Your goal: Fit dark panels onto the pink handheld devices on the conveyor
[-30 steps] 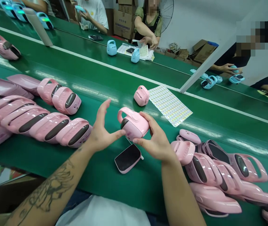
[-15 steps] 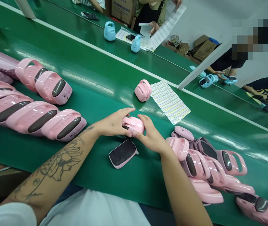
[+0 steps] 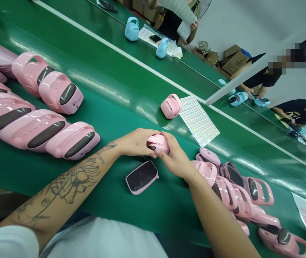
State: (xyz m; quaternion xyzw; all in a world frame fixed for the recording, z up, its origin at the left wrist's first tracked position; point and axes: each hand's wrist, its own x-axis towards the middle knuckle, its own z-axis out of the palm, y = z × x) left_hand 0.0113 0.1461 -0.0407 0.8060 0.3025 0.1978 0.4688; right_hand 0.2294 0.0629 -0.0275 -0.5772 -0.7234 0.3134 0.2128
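A pink plastic housing with a handle [image 3: 160, 142] is gripped between both hands above the green table. My left hand [image 3: 140, 142] wraps its left side, fingers behind and thumb in front. On the other side my right hand [image 3: 174, 154] closes round it, its thumb across the front near the left thumb. Just below lies a pink-rimmed piece with a dark, flat face [image 3: 142, 177]. Beyond the hands stands a pink housing with a handle [image 3: 171, 106], next to a sheet of small printed labels [image 3: 199, 120]. The fingers hide much of the held housing.
Rows of pink housings [image 3: 48, 132] lie at left; more pink housings [image 3: 225, 191] and a stack of pink-rimmed parts [image 3: 232, 173] are at right. A white post [image 3: 230, 82] rises from the divider. Across it, people work by blue housings [image 3: 132, 29].
My hands and the pink housing appear slightly further right, and both hands have closed more tightly round it. The whole view has shifted a little. A person across has raised the paper sheets.
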